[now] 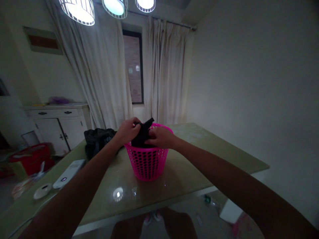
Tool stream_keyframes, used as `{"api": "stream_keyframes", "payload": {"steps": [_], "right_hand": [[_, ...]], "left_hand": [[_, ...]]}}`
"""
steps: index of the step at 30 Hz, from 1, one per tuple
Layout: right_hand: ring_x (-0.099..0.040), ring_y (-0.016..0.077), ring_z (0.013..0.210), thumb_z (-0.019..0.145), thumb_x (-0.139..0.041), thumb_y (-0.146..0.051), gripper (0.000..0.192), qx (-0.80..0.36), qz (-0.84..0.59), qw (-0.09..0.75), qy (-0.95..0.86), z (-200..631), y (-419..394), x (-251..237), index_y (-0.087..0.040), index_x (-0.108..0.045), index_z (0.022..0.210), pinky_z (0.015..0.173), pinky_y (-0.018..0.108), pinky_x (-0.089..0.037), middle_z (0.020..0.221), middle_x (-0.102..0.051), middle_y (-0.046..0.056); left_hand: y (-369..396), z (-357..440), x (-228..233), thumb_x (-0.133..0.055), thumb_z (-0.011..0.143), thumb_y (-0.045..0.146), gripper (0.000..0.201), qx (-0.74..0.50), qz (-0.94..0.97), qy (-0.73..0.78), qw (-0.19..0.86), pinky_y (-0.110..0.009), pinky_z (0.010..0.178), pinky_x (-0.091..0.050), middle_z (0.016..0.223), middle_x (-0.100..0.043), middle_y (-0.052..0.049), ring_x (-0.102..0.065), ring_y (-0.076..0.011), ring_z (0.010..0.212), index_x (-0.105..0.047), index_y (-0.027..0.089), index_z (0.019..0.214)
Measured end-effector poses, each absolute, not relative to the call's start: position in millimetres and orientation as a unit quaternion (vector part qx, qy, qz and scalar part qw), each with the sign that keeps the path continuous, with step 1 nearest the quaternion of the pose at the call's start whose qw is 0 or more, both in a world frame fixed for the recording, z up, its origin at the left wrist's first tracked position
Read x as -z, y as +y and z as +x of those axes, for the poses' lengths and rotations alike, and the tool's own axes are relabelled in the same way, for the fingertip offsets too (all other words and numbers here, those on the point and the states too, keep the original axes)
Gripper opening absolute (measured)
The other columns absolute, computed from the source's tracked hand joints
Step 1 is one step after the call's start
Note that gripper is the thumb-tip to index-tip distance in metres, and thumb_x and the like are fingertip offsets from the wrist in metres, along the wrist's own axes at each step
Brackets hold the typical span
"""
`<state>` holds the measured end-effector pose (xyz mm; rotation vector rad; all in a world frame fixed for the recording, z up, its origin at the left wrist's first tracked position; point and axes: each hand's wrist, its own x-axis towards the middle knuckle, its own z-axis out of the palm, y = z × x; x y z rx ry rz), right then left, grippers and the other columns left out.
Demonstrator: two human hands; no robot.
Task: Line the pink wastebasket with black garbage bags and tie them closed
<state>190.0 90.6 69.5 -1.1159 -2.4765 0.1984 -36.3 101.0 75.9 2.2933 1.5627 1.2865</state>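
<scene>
A bright pink plastic basket (149,163) with round holes stands upright on the pale green table (199,156). Black plastic bag-like material (141,137) fills its mouth, and dark stuff shows through the holes. At the basket's left rim, my left hand (129,131) pinches the upper edge of this black material. My right hand (160,136) reaches over the right rim, its fingers curled on the same material inside. A short black end sticks up between the hands. Some fingertips are hidden in the dark folds.
A crumpled black bag (98,139) lies on the table behind my left forearm. Nearer the left edge are a white power strip-like box (69,173), a round white object (43,191) and a cable (32,217). A white cabinet (58,124) stands beyond.
</scene>
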Motion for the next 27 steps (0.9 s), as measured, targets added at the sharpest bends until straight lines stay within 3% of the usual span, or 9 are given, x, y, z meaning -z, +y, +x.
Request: {"api": "stream_keyframes", "payload": {"steps": [4,6,8,11,13,17,21,24,27], "right_hand": [[-0.049,0.0124,0.067,0.097,-0.072,-0.021,0.025,-0.029,-0.46,0.214,-0.861,219.0,115.5,-71.1,-0.016,-0.068,0.073,0.066,0.03,-0.029,0.069,-0.062,0.001],[-0.054,0.0142,0.069,0.097,-0.071,-0.022,0.026,-0.041,-0.49,0.25,-0.834,237.1,125.0,-70.0,-0.016,-0.068,0.072,0.069,0.03,-0.036,0.071,-0.064,0.003],[-0.065,0.0168,0.08,0.093,-0.072,-0.02,0.007,-0.1,-0.477,0.335,-0.806,243.6,127.2,-66.7,-0.015,-0.074,0.089,0.076,0.03,-0.047,0.09,-0.074,0.007],[-0.072,0.0192,0.103,0.082,-0.08,-0.019,0.051,-0.246,-0.356,0.414,-0.801,231.7,118.3,-61.6,-0.018,-0.068,0.132,0.087,0.031,-0.058,0.134,-0.073,0.014],[-0.072,0.0179,0.098,0.08,-0.076,-0.02,0.06,-0.311,-0.278,0.376,-0.828,221.5,110.6,-60.1,-0.019,-0.065,0.138,0.083,0.03,-0.059,0.129,-0.074,0.012],[-0.064,0.0169,0.082,0.08,-0.057,-0.025,0.031,-0.286,-0.3,0.408,-0.814,228.4,110.4,-57.0,-0.015,-0.077,0.101,0.073,0.029,-0.049,0.089,-0.074,0.004],[-0.059,0.0188,0.08,0.073,-0.056,-0.034,0.022,-0.294,-0.404,0.535,-0.681,258.4,122.8,-49.8,-0.016,-0.068,0.077,0.076,0.032,-0.047,0.079,-0.068,0.005],[-0.066,0.0232,0.094,0.081,-0.053,-0.04,0.03,-0.315,-0.388,0.603,-0.622,267.5,114.2,-52.7,-0.018,-0.066,0.097,0.084,0.036,-0.055,0.101,-0.073,0.01],[-0.068,0.0277,0.12,0.1,-0.046,-0.057,0.053,-0.199,-0.317,0.634,-0.677,261.0,85.4,-65.0,-0.023,-0.055,0.139,0.094,0.041,-0.059,0.142,-0.065,0.015]], "left_hand": [[107.4,-62.5,-75.5,-0.051,0.065,0.029,0.023,-0.47,0.697,0.537,0.069,-0.034,0.071,-0.045,0.075,-0.068,-0.003,-0.062,-0.0244,0.075,-0.067,0.023,0.081],[105.3,-75.2,-73.5,-0.053,0.059,0.029,0.023,-0.492,0.68,0.522,0.149,-0.032,0.068,-0.044,0.071,-0.065,-0.001,-0.059,-0.0226,0.072,-0.065,0.022,0.079],[97.9,-75.9,-72.5,-0.061,0.06,0.031,0.024,-0.504,0.668,0.484,0.258,-0.029,0.067,-0.046,0.072,-0.064,0.0,-0.059,-0.0203,0.071,-0.064,0.021,0.081],[83.8,-59.0,-76.0,-0.081,0.061,0.038,0.036,-0.495,0.656,0.424,0.379,-0.026,0.064,-0.048,0.075,-0.065,0.003,-0.061,-0.018,0.07,-0.061,0.022,0.086],[79.1,-49.7,-79.6,-0.089,0.06,0.041,0.042,-0.509,0.651,0.402,0.394,-0.025,0.062,-0.048,0.074,-0.065,0.003,-0.061,-0.0169,0.068,-0.061,0.022,0.085],[84.9,-63.6,-77.1,-0.093,0.067,0.052,0.045,-0.643,0.573,0.417,0.289,-0.025,0.064,-0.05,0.08,-0.071,0.0,-0.064,-0.0173,0.074,-0.073,0.018,0.088],[80.3,-93.4,-63.5,-0.094,0.072,0.052,0.041,-0.718,0.457,0.432,0.299,-0.023,0.063,-0.055,0.082,-0.075,-0.003,-0.065,-0.0145,0.069,-0.076,0.016,0.083],[57.0,-97.7,-57.9,-0.097,0.071,0.038,0.031,-0.722,0.415,0.38,0.403,-0.023,0.073,-0.064,0.093,-0.08,-0.004,-0.072,-0.0146,0.077,-0.077,0.019,0.086],[31.3,-88.3,-56.7,-0.102,0.063,0.029,0.047,-0.701,0.439,0.341,0.446,-0.026,0.081,-0.068,0.109,-0.082,-0.002,-0.078,-0.0196,0.096,-0.08,0.024,0.104]]}}
